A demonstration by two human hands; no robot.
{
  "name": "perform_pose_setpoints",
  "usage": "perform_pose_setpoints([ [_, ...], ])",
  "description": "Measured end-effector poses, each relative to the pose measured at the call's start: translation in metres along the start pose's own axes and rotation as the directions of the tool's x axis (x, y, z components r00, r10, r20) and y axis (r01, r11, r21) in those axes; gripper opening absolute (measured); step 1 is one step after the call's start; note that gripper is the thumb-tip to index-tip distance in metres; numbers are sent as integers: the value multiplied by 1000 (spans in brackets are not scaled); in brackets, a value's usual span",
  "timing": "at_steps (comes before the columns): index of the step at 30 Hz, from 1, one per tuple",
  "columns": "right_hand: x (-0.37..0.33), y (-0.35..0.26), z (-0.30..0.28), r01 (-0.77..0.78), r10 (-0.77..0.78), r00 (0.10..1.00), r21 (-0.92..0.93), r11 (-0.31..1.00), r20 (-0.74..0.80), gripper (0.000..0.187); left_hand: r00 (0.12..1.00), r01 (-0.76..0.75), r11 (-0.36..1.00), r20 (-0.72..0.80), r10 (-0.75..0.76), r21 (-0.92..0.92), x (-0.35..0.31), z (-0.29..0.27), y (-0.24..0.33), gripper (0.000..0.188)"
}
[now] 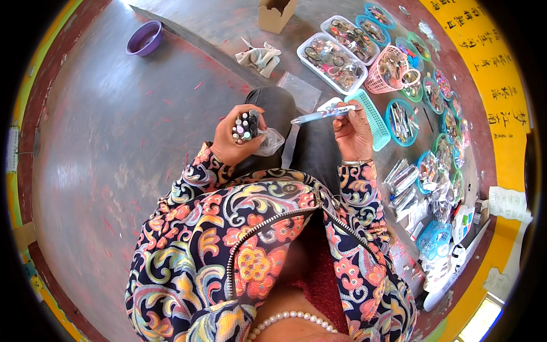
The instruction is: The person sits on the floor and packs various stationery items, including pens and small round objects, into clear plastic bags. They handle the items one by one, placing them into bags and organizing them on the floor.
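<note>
My left hand [236, 137] is wrapped round a bundle of pens [246, 126], their dark, white and pale coloured ends facing up. A crumpled clear plastic bag [270, 142] hangs beside the bundle, against that hand. Over my right knee, my right hand [354, 134] pinches a single light blue and white pen [322, 114], its tip towards the left. Just behind this pen lies a small white piece I cannot make out. Close to the right hand is a long teal basket [376, 122]. A flat clear bag [299, 91] lies on the floor beyond my knees.
White trays [332, 62] of small goods, a pink basket [390, 71] and a blue round basket of pens [402, 122] stand to the right, with several more baskets behind. Packaged bundles [401, 182] lie nearer. A cloth [259, 58], cardboard box [276, 16] and purple basin [144, 40] are farther off.
</note>
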State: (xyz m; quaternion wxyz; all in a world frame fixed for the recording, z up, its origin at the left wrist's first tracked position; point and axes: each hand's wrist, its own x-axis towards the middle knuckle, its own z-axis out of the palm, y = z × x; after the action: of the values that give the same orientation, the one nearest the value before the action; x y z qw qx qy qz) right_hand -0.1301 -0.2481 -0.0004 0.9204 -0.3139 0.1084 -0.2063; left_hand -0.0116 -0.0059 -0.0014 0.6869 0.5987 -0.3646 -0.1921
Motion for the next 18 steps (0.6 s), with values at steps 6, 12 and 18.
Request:
perform_pose_setpoints([
  [6,0,4,-15,-18,18,1000,-17,1000,-17,15,998,65,998,8,-65,-7,0,-1,3,45],
  [12,0,3,-20,42,-43,998,-35,999,-36,14,997,78,997,3,-78,-19,0,1,3,43],
  [18,6,-18,-58,88,-86,961,-4,996,-261,9,997,81,997,4,-81,15,0,2,5,46],
])
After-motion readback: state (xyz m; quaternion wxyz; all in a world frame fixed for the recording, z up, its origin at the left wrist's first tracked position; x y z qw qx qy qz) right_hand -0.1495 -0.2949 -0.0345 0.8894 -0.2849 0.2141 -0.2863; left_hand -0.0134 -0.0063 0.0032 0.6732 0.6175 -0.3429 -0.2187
